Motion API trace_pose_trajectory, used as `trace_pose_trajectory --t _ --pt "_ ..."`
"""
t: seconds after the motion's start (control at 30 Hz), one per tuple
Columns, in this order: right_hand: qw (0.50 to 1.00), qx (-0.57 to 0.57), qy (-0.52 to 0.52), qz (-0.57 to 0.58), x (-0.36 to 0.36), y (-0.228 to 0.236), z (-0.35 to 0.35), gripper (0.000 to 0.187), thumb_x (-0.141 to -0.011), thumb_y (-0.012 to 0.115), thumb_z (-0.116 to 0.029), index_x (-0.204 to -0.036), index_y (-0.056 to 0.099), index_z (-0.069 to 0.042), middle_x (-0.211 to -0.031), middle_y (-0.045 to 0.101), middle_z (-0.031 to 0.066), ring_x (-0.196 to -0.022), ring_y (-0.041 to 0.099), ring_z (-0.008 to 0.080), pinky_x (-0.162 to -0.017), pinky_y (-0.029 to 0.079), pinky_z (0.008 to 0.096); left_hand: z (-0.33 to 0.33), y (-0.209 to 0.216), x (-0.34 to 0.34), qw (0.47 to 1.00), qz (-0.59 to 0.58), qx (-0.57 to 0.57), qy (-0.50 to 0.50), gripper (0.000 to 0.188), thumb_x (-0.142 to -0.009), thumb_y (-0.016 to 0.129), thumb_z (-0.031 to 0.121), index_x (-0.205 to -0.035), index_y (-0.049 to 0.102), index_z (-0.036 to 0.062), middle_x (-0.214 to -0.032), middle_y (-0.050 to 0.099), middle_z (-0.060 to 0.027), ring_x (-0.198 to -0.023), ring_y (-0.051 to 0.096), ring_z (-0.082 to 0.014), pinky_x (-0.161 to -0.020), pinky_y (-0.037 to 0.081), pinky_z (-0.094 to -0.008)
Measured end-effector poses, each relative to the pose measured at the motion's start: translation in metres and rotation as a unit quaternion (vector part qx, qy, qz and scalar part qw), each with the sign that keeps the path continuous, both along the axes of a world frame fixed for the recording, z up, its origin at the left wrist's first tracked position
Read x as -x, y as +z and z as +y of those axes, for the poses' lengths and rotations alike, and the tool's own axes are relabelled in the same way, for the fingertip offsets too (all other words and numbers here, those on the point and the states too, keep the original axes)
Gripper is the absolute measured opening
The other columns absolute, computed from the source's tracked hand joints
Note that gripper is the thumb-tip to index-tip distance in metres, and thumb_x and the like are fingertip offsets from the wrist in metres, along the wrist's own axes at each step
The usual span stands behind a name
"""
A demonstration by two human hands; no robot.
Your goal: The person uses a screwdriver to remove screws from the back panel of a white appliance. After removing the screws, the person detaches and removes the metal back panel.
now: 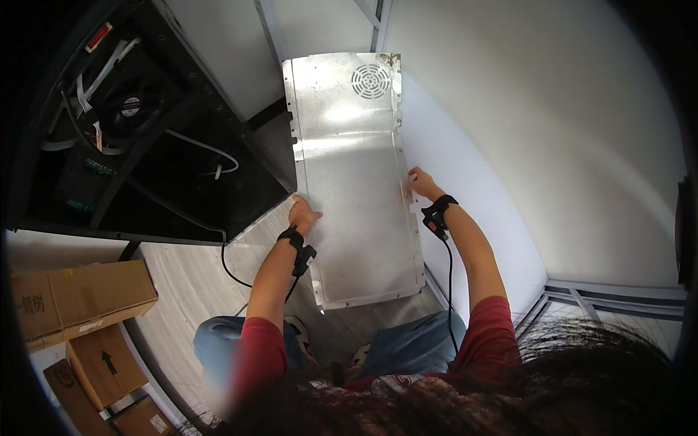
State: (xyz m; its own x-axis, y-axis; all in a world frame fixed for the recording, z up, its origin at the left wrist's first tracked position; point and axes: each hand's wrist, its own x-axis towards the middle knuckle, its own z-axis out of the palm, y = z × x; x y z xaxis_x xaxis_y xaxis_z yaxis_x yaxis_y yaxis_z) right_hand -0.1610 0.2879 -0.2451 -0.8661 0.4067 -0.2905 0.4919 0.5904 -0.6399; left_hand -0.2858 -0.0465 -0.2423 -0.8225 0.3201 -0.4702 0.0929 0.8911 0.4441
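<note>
A long sheet-metal panel point(352, 196), silver with a round slotted vent near its far end and notched side edges, stands in front of me between both hands. My left hand point(303, 215) grips its left edge, the thumb lying on the face and the other fingers out of sight behind. On the opposite edge, a little farther up, my right hand point(424, 183) is closed at the rim; its fingertips are partly hidden. Each wrist wears a black strap with a small device and a cable.
To the left stands an open black cabinet point(185, 174) with a fan point(131, 107), loose wires and green circuit boards. Cardboard boxes point(87, 298) are stacked at the lower left. White wall panels point(538, 145) rise on the right, with metal framing point(618, 294) low down.
</note>
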Motion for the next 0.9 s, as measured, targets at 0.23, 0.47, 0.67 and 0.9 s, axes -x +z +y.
trace_pose_trajectory --t 0.23,0.47,0.67,0.9 --pt "0.979 -0.163 0.032 -0.121 -0.010 -0.009 -0.007 0.022 -0.074 0.052 -0.010 -0.092 0.051 0.003 -0.090 0.058 0.0240 -0.089 0.055 0.0381 -0.077 0.045 0.0424 0.009 -0.004 0.000 1.000 -0.019 -0.014 0.020 0.101 -0.059 0.077 0.028 -0.118 0.010 -0.0196 -0.094 0.056 -0.0290 -0.088 0.058 -0.0333 -0.075 0.048 -0.0353" --pt "0.980 -0.163 -0.003 -0.115 -0.021 0.000 -0.012 0.020 -0.074 0.051 -0.008 -0.091 0.052 0.003 -0.091 0.057 0.0249 -0.089 0.055 0.0388 -0.077 0.046 0.0419 0.016 0.010 -0.012 0.998 -0.033 -0.010 0.045 0.071 -0.061 0.077 0.022 -0.105 0.028 -0.0058 -0.090 0.058 -0.0234 -0.084 0.060 -0.0327 -0.071 0.050 -0.0360" --pt "0.980 -0.161 -0.004 -0.115 -0.022 0.004 -0.012 0.021 -0.073 0.053 -0.009 -0.090 0.052 0.003 -0.092 0.057 0.0247 -0.088 0.055 0.0383 -0.077 0.046 0.0409 0.014 0.009 -0.009 0.999 -0.019 -0.015 0.027 0.070 -0.062 0.076 0.022 -0.104 0.028 -0.0068 -0.091 0.057 -0.0240 -0.082 0.060 -0.0326 -0.070 0.051 -0.0358" --pt "0.977 -0.173 -0.036 -0.118 -0.024 0.002 -0.023 0.017 -0.074 0.051 -0.007 -0.088 0.052 0.003 -0.090 0.057 0.0237 -0.085 0.056 0.0375 -0.074 0.047 0.0408 0.012 0.009 -0.008 0.999 -0.022 -0.010 0.033 0.069 -0.062 0.076 0.024 -0.103 0.030 -0.0059 -0.090 0.058 -0.0230 -0.083 0.060 -0.0323 -0.071 0.050 -0.0357"
